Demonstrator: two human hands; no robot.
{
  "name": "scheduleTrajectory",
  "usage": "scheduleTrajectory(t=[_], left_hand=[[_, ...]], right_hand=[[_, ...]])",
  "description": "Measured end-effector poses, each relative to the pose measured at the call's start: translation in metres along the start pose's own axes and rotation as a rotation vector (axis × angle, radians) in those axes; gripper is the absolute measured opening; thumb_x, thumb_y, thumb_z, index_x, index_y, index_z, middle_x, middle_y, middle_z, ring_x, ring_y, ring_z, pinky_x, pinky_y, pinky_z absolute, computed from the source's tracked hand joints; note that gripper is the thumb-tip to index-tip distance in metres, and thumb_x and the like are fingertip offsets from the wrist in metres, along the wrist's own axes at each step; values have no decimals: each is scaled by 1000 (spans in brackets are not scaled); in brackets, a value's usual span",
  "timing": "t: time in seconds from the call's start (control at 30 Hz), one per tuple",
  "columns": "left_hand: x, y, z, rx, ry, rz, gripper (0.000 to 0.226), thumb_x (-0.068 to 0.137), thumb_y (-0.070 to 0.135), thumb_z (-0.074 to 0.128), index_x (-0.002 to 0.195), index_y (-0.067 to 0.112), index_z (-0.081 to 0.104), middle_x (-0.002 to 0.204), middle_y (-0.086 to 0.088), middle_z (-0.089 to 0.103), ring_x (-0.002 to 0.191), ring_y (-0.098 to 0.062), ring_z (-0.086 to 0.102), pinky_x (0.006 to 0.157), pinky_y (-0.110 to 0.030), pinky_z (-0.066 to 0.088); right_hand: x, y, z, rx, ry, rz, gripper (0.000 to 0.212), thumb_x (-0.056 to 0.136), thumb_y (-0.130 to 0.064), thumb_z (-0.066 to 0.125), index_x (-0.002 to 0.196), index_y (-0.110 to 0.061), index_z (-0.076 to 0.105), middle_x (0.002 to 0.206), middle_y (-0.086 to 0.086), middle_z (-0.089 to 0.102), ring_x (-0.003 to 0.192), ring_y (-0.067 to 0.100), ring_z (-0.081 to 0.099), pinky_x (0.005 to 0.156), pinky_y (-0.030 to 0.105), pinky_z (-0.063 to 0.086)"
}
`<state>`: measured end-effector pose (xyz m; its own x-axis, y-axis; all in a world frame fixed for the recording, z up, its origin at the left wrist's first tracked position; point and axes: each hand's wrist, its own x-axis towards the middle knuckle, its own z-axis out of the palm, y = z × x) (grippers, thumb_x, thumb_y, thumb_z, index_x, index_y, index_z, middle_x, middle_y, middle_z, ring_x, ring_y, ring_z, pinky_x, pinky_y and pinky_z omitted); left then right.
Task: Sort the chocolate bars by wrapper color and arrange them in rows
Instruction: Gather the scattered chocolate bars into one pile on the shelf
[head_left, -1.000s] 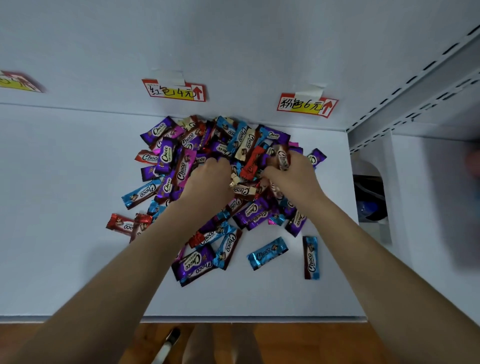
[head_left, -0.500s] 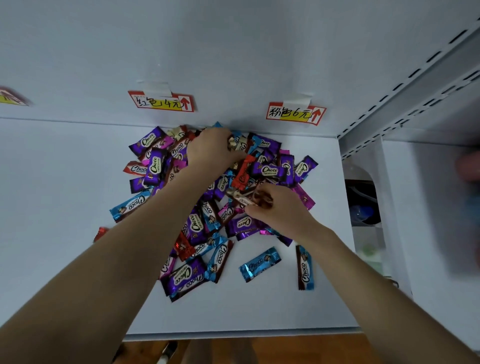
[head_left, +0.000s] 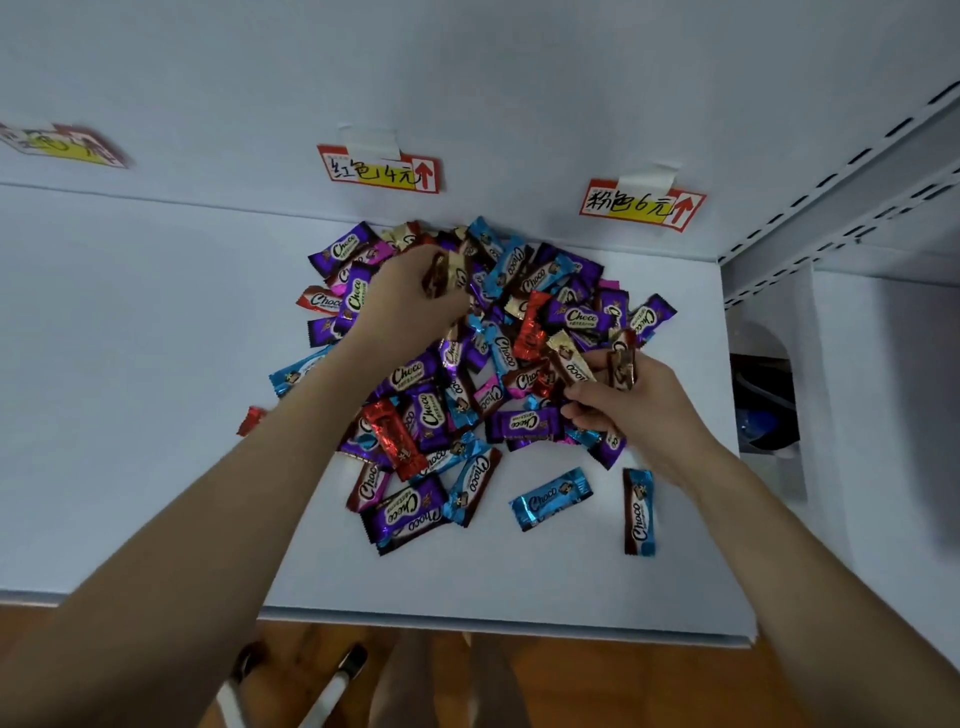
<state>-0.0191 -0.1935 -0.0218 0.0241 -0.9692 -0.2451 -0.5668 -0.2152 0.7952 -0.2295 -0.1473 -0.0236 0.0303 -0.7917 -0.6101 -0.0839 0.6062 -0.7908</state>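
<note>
Head view, looking down onto a white shelf (head_left: 156, 415) that carries a loose pile of chocolate bars (head_left: 524, 423). The pile lies towards the back of the shelf, its far edge close to the rear wall. Wrappers of purple, blue, red, pink and gold are mixed together, most printed "Choco".

The left hand (head_left: 410, 299) is over the back left part of the pile. Its fingers (head_left: 415, 260) are curled round gold-and-brown bars (head_left: 445, 270), held just above the heap. The right hand (head_left: 631, 402) is at the right edge of the pile. Its thumb and fingers (head_left: 584, 415) pinch a gold-wrapped bar (head_left: 622, 364), held nearly upright. How many bars each hand holds cannot be told.

A few bars lie apart from the heap:
- A blue bar (head_left: 550, 498) and a blue-and-brown bar (head_left: 639, 512) lie in front of the pile, near the right forearm.
- A red bar (head_left: 252, 420) lies to the left, partly hidden by the left forearm.

Three taped price labels hang on the rear wall. One red-and-yellow label (head_left: 379, 169) is behind the pile, a second (head_left: 641, 205) is to its right, and a blurred third (head_left: 62, 145) is far left. A slotted metal upright (head_left: 831, 202) bounds the shelf on the right. Wooden floor (head_left: 571, 686) shows below the shelf's front edge.
</note>
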Motion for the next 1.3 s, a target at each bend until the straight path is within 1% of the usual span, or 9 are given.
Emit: scheduleTrajectory(t=[0.1,0.2,0.3,0.43,0.57,0.63,0.83,1.07,1.3], left_hand=[[-29,-10,-15,-187,92,-73,11,86,3,56,80,10,49,80,-19,65,59,-6,59,47,-17,39],[-54,-14,-16,-127,101,-88,12,87,4,55,88,15,49,83,-11,65,67,-16,61,55,-25,47],[-71,-22,-10,44,12,-124,10,91,8,51,96,15,46,75,-1,53,61,-12,49,51,-18,39],[-85,-36,-6,61,-32,-217,6,95,11,44,99,16,45,78,-3,56,59,-10,51,46,-16,39],[-84,-39,-13,62,71,-185,15,97,12,39,108,13,50,85,-2,57,68,-13,55,53,-23,42],[-78,-42,-19,100,136,-139,13,98,13,40,102,8,52,81,-2,54,67,-11,51,54,-16,38],[-58,-46,-32,176,219,-85,18,99,17,43,101,2,53,87,-9,52,72,-19,44,56,-17,31],[-11,-39,-30,252,237,44,22,95,14,48,106,0,62,101,-15,62,92,-30,55,74,-32,39],[42,-31,-22,406,122,-2,35,93,29,55,122,9,59,119,-15,60,107,-31,56,81,-35,42]], right_hand=[[-1,-2,11,-113,-29,-36,18,89,5,52,89,-13,55,81,7,64,57,7,65,53,19,54],[1,-4,24,-230,-5,-62,14,89,-1,47,89,-13,54,77,1,62,54,7,59,45,18,46],[4,-4,33,-379,-6,-119,13,85,-7,52,77,-16,48,63,-1,50,49,7,48,42,17,37],[11,-2,46,-557,-25,-280,11,88,-16,59,98,-15,55,78,-14,56,60,-8,55,50,4,39],[31,-8,65,-710,-13,-444,22,93,-20,52,113,-11,54,83,-8,56,64,-1,51,54,7,36],[46,-13,80,-782,24,-557,20,94,-17,50,110,-6,55,81,-7,54,65,0,47,54,6,33],[75,-20,111,-1136,5,-801,26,87,-5,56,113,-5,56,122,11,57,117,26,48,96,33,38],[31,7,78,-1133,-197,-685,31,89,-7,56,120,-8,53,120,9,58,108,24,53,90,32,41],[22,-5,65,-850,-158,-451,20,97,-17,42,113,-7,47,85,12,63,72,26,61,67,39,51]])
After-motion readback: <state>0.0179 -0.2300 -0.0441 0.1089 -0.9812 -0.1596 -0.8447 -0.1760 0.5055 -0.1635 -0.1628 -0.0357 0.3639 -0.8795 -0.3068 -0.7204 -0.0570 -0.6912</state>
